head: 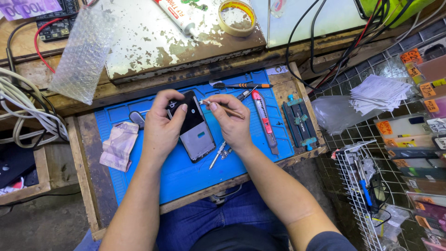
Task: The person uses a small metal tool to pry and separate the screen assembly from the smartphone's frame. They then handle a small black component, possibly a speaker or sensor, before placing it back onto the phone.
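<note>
On the desk (139, 51) lies a blue mat (186, 172). Above it the left hand (160, 123) has its grip clenched round an opened phone (195, 125); just right, the right hand (232, 122) pinches a thin stick tool (227, 108), tip touching the phone's top edge.

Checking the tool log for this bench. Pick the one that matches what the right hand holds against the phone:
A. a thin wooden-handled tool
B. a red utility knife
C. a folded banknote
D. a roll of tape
A: the right hand pinches a thin wooden-handled tool with its tip at the top edge of the opened phone, which the left hand steadies; the red utility knife lies untouched on the blue mat.
</note>
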